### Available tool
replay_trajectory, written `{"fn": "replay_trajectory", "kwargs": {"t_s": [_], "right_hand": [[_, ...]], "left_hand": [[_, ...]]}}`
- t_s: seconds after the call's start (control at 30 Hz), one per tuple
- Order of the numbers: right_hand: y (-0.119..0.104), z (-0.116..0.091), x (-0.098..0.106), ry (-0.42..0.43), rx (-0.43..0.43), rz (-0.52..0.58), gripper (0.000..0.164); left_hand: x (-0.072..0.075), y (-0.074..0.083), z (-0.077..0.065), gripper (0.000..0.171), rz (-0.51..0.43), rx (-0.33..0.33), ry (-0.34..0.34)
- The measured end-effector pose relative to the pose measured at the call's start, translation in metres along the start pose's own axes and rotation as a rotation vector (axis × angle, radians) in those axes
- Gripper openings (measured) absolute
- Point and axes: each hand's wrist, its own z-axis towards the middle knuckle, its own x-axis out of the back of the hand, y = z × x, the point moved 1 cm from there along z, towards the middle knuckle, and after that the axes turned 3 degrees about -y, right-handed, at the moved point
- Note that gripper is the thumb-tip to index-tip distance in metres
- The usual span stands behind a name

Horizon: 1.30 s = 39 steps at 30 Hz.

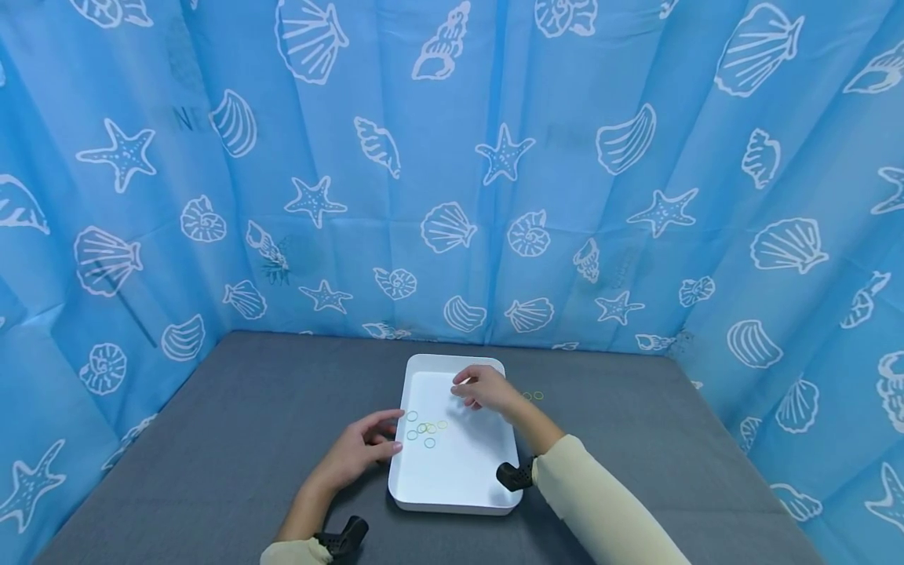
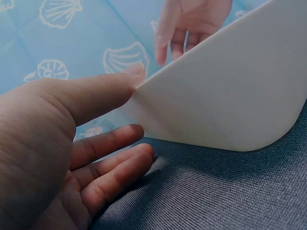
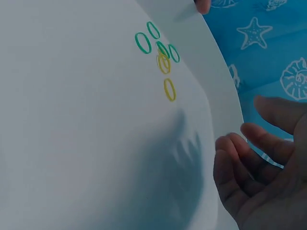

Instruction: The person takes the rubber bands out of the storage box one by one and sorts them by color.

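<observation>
A white rectangular tray [image 1: 459,486] lies on the grey cloth, with several thin green rubber bands [image 3: 143,43] and yellow rubber bands [image 3: 170,90] inside, near its left wall. My left hand [image 1: 360,447] is at the tray's left side. In the left wrist view, one digit's tip touches the rim [image 2: 139,87], while the other fingers [image 2: 117,179] lie loosely bent beside the outer wall. My right hand [image 1: 483,388] hovers over the far part of the tray, its fingers loosely bent. The right wrist view shows a gap between thumb and forefinger, with nothing visible in it.
Two more yellow-green rubber bands [image 1: 538,395] lie on the grey cloth [image 1: 614,439] just right of the tray, close to my right forearm. A blue curtain [image 1: 452,196] with white shells and starfish hangs behind the table and along both sides.
</observation>
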Motion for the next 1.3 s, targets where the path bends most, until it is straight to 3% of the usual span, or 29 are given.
{"fn": "replay_trajectory", "kwargs": {"t_s": [0.27, 0.47, 0.67, 1.0, 1.3], "right_hand": [[0.001, 0.002, -0.007, -0.172, 0.024, -0.05, 0.03], [0.012, 0.004, -0.01, -0.23, 0.041, -0.047, 0.031], [0.018, 0.008, -0.012, -0.276, 0.112, -0.056, 0.033], [0.017, 0.011, -0.02, -0.303, 0.157, -0.159, 0.021], [0.015, 0.01, -0.028, -0.258, 0.149, -0.26, 0.013]], "left_hand": [[-0.001, -0.001, 0.001, 0.054, -0.001, -0.005, -0.004], [-0.001, -0.003, 0.003, 0.053, 0.003, -0.003, -0.016], [-0.001, -0.004, 0.003, 0.054, 0.003, -0.014, -0.012], [0.0, -0.003, 0.001, 0.054, 0.011, -0.007, -0.005], [-0.001, 0.0, 0.001, 0.053, 0.031, 0.014, 0.012]]}}
